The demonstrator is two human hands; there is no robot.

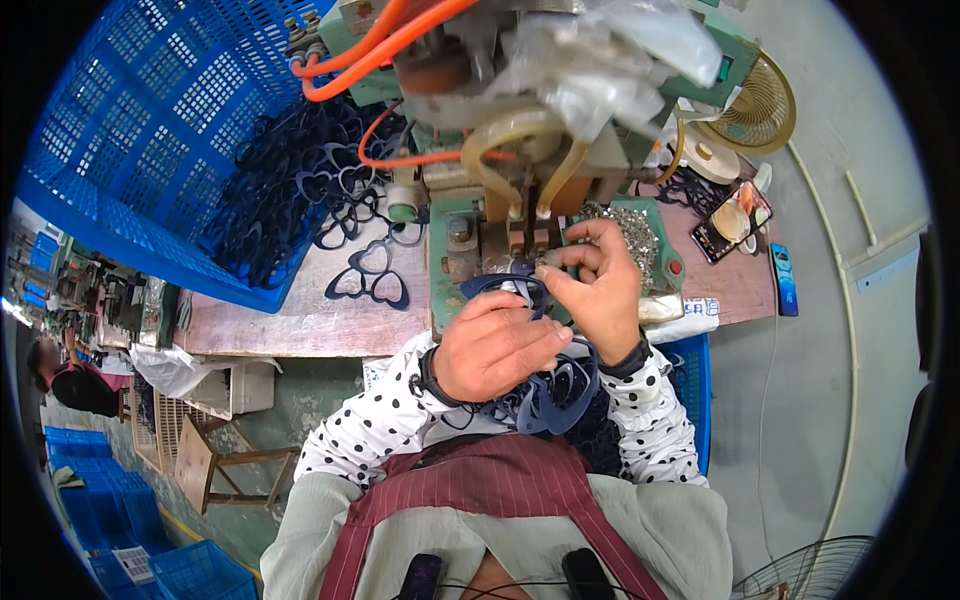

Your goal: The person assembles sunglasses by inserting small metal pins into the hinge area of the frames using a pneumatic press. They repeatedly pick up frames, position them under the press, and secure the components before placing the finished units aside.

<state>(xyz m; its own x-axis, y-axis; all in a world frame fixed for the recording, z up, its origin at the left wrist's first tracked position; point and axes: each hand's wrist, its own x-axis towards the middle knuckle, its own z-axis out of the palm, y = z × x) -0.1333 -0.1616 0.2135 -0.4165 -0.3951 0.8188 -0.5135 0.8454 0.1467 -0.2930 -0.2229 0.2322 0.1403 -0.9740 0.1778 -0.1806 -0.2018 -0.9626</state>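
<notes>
A dark blue heart-shaped glasses frame (483, 284) is tilted under the head of a green press machine (445, 225). My left hand (500, 348) is closed around its near side, with the fingers curled. Close to the press tool (528, 238), my right hand (603, 285) pinches thumb and forefinger together at the frame's far edge. What lies between those fingertips is too small to make out. Below my hands hang several more dark blue frames (565, 405). A heap of small shiny metal parts (632, 232) lies beside my right hand.
At the left stands a blue crate (150, 235) heaped with dark frames. Loose frames (370, 275) lie on the table (255, 325). Orange hoses (385, 50) and a plastic bag (600, 60) hang over the machine. To the right are a phone (732, 222) and a fan (755, 105).
</notes>
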